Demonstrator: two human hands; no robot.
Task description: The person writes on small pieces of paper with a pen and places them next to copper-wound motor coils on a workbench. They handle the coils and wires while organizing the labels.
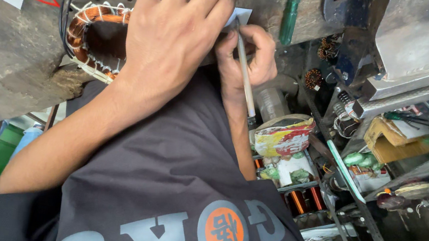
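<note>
Copper stator windings (94,35), delicate: hold the rim. Your left hand (173,33) lies flat, open, on it; at 3 o'clock, right hand (247,56) pinches a thin rod (245,80).

Single head view, looking steeply down, close over workbench (4,56), shelves (384,158) right

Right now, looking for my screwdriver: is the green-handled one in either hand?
No, the green-handled screwdriver lies on the bench, untouched.
</note>
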